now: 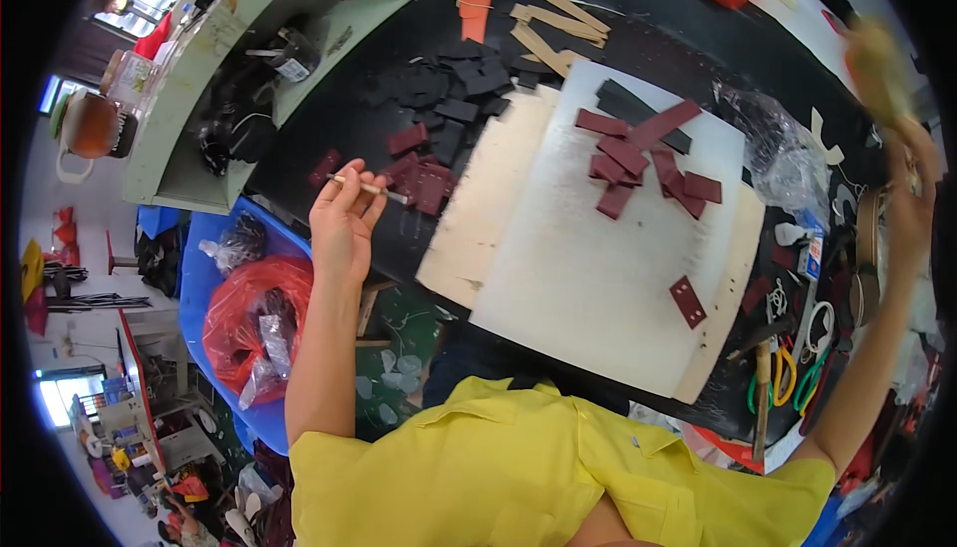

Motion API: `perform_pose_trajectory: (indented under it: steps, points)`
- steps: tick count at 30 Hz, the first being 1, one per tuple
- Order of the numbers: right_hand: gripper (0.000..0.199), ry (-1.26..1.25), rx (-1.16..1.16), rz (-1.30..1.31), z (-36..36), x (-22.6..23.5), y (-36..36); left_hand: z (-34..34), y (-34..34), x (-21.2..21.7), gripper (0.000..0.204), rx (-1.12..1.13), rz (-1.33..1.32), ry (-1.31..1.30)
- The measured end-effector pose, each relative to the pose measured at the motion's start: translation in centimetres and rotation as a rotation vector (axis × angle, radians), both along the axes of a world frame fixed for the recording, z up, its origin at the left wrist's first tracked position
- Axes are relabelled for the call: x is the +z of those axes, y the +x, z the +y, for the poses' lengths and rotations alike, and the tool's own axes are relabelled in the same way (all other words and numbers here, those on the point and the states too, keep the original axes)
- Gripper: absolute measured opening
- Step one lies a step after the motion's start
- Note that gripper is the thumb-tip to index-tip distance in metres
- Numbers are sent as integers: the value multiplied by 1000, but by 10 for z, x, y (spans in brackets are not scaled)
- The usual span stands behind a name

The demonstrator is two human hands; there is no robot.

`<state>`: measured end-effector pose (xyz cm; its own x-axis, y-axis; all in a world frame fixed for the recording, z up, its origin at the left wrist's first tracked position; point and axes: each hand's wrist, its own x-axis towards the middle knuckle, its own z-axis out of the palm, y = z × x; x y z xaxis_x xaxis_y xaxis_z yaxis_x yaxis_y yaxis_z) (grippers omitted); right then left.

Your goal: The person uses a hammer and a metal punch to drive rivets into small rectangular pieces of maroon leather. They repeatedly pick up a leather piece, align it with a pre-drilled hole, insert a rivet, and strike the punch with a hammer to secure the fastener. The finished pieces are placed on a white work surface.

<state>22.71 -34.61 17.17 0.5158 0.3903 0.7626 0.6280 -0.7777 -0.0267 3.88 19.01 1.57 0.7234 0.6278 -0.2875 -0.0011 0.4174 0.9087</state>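
Note:
My left hand [347,210] is raised beside the left end of the work surface. Its fingertips pinch a slim, pale, stick-like tool [364,186], with a thin metallic end pointing right. Close to it lies a pile of dark red strips [429,183] on the black table. Out at the far right my right hand [912,163] is lifted, closed round a yellowish-brown thing [879,69] too smeared by motion to name. On the white board [578,278] in front of me lies one dark red strip with holes [687,302]. More dark red strips [626,153] are heaped at its far side.
Black pieces [469,79] and tan strips [558,24] lie behind the board. To the right are clear plastic [778,143], scissors with coloured handles [788,373] and a wooden-handled hammer [763,378]. A blue bin [199,298] with a red bag [239,318] stands at left.

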Motion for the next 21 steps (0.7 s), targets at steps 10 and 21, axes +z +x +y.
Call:
perform_pose_trajectory:
  steps: [10, 21]
  points:
    - [11, -64, 708, 231, 353, -146, -18, 158, 105, -34, 93, -302, 648, 1362]
    - [15, -280, 577, 156, 387, -180, 23, 86, 205, -53, 73, -431, 505, 1479]
